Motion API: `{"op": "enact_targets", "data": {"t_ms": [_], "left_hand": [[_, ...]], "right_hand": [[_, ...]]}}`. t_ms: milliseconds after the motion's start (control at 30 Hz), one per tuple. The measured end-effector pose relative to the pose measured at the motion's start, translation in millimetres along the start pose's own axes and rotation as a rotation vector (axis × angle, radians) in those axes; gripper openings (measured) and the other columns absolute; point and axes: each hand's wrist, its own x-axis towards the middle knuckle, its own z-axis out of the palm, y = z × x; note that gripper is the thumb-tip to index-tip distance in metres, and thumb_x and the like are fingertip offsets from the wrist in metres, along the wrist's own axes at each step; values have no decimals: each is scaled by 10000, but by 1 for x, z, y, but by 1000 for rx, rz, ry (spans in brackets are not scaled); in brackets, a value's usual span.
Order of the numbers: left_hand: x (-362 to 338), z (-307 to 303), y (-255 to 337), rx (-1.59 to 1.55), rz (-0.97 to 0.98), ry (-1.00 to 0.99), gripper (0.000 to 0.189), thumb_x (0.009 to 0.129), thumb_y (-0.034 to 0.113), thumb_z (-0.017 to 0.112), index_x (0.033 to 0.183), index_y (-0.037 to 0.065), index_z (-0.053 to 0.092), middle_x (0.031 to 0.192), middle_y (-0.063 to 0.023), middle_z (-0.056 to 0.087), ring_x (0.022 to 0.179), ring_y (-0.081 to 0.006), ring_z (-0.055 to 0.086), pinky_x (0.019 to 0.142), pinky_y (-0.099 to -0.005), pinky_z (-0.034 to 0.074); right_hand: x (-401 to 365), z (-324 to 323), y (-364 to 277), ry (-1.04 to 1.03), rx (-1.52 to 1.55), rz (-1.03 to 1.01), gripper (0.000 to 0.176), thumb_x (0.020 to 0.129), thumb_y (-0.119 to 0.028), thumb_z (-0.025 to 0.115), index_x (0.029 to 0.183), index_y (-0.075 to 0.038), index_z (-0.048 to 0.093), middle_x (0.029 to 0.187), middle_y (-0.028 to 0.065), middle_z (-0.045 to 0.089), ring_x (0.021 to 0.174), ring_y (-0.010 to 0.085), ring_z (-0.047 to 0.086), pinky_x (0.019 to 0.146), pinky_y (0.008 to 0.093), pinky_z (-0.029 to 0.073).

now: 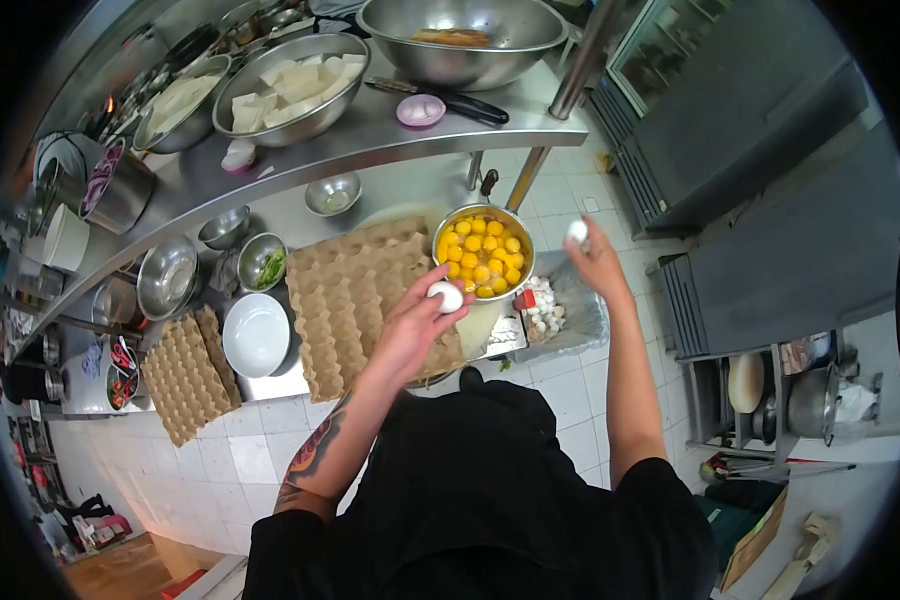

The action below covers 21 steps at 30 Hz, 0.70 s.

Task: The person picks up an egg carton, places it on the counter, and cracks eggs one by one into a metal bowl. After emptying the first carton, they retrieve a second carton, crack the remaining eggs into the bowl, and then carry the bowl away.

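Note:
A white egg rests in my left hand, held by the fingers above the edge of a brown egg tray. Just ahead of that hand stands a steel bowl with many yolks in it. My right hand is raised off to the right, past the bowl, with its fingers closed round a white egg; part of it is hidden, and I cannot tell whether its shell is whole. Below and left of the right hand, cracked eggshells lie in a plastic-lined bin.
More egg trays and a white bowl are on the counter to the left. Overhead, a steel shelf carries a bowl of white blocks, a knife and a large bowl. Grey cabinets stand at right.

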Motion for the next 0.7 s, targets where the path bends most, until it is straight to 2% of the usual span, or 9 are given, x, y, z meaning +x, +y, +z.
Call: {"op": "enact_targets", "data": {"t_ms": [100,167,233,333,400,467,500,567,700], "left_hand": [[25,6,-11,469,68,27,451,1013,160,635,1410,-11,507,1272,-136,635,1144,-214,649,953,-332,550],[39,11,-16,514,74,18,452,988,208,702,1354,-15,559,1220,-116,656,1089,-178,667,869,-303,566],[57,15,-19,561,86,-53,493,964,263,738,1311,-41,563,1114,-125,690,978,-161,690,828,-303,572],[54,23,-5,693,67,-45,529,1013,342,659,1365,-23,510,1035,-160,717,894,-194,710,787,-304,573],[47,23,6,666,12,29,583,1022,397,635,1376,-39,481,986,-176,728,845,-199,715,764,-313,574],[36,13,16,615,24,72,568,1074,437,508,1423,-8,446,1012,-196,730,842,-208,718,757,-307,570],[32,7,17,611,25,78,568,1074,437,508,1423,-8,446,1012,-196,730,842,-208,718,757,-307,570],[23,-7,18,602,62,89,523,1101,426,432,1444,32,452,1019,-184,732,829,-201,716,753,-303,567],[-23,-32,39,618,137,186,522,1106,419,417,1455,32,457,1013,-166,734,829,-184,708,753,-294,561]], "right_hand": [[-20,-13,-39,-54,-138,11,612,918,-167,743,1474,-103,496,1296,172,606,932,216,655,776,347,548],[-25,-18,-109,-285,345,43,671,885,-129,778,1487,-89,484,1321,130,581,946,185,639,801,303,543],[-32,-4,-148,-503,554,-134,644,871,-117,794,1447,-71,509,1263,104,603,918,173,639,783,292,541],[-17,16,-129,-544,657,-155,520,905,-97,759,1381,-71,550,1170,83,631,848,147,635,743,270,534],[7,20,-100,-427,821,159,394,979,-135,672,1348,-74,549,1096,82,652,798,149,652,738,286,553],[36,29,-81,-38,1057,403,353,1029,-197,587,1350,-71,516,1050,97,654,744,170,655,716,313,566],[51,42,-75,-45,1056,404,353,1029,-197,587,1350,-71,516,1050,97,654,744,170,655,716,313,566],[71,63,-65,283,1170,460,355,1044,-241,552,1346,-65,486,1025,101,640,707,185,642,674,346,563],[72,52,-80,-20,1267,621,351,1038,-238,574,1331,-72,477,995,92,625,652,171,595,610,336,513]]}}
